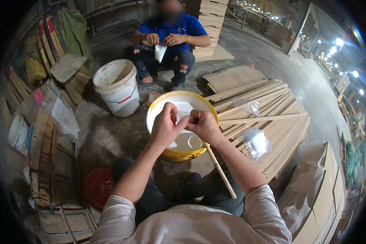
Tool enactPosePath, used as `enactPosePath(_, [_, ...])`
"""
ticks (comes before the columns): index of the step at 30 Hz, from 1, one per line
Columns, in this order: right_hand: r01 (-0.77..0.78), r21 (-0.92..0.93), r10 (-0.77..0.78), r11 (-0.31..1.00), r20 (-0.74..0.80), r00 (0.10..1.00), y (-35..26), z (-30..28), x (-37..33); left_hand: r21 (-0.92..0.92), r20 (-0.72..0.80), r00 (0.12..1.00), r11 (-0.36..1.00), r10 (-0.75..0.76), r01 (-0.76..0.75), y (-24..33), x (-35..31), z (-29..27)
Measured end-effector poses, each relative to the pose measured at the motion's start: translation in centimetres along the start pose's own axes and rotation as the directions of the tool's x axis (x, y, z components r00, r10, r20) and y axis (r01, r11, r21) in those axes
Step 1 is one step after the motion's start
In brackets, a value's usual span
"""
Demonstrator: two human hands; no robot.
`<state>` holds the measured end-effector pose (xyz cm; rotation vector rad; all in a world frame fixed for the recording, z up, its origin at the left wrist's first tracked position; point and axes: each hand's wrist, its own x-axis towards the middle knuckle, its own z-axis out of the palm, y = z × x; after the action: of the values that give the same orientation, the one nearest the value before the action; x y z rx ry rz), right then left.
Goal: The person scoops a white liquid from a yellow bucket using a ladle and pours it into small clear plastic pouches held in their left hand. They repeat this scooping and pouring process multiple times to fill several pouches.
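Observation:
My left hand and my right hand are close together over a yellow-rimmed bucket. Both are closed, fingertips pinching what looks like a thin clear plastic bag, mostly hidden by the fingers. White material lies inside the bucket below them, with a pale curved strip in it. A round wooden stick rests against the bucket's near right side, passing under my right forearm. Opposite me, a person in a blue shirt holds a small bag of white stuff with both hands.
A dirty white bucket stands left of mine. Wooden strips are stacked to the right, bearing a clear bag and a bag with white contents. A red stool is by my left knee. Boards rise behind the person.

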<state>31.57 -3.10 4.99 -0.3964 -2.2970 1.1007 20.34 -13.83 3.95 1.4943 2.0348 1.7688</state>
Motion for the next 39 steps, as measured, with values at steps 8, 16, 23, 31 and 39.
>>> enactPosePath(8, [0.020, -0.174, -0.047, 0.984, -0.152, 0.987, -0.3, 0.2, 0.0, 0.123, -0.143, 0.969, 0.975, 0.200, -0.183, -1.5, -0.3, 0.6])
enactPosePath(16, [0.270, -0.499, -0.415, 0.824, -0.206, 0.886, -1.4, -0.1, -0.5, -0.630, -0.269, 0.877, 0.762, -0.397, 0.152, 0.7, -0.4, 2.4])
enactPosePath(23, [0.267, -0.304, -0.361, 0.914, -0.316, 0.877, 0.2, -1.5, -1.7, -0.735, -0.168, 0.899, 0.660, -0.405, 0.160, 1.8, 0.7, 3.9])
enactPosePath(31, [-0.200, 0.821, 0.268, 0.534, 0.059, 0.962, -0.1, -2.8, -1.9, -0.699, 0.285, 0.899, 0.569, -0.334, 0.433, 2.6, 0.9, 2.9])
enactPosePath(39, [-0.450, 0.892, 0.080, 0.030, 0.447, 0.891, -0.7, -5.0, -3.3, -0.727, 0.595, 0.788, 0.311, -0.159, 0.612, 4.2, 0.8, 2.2])
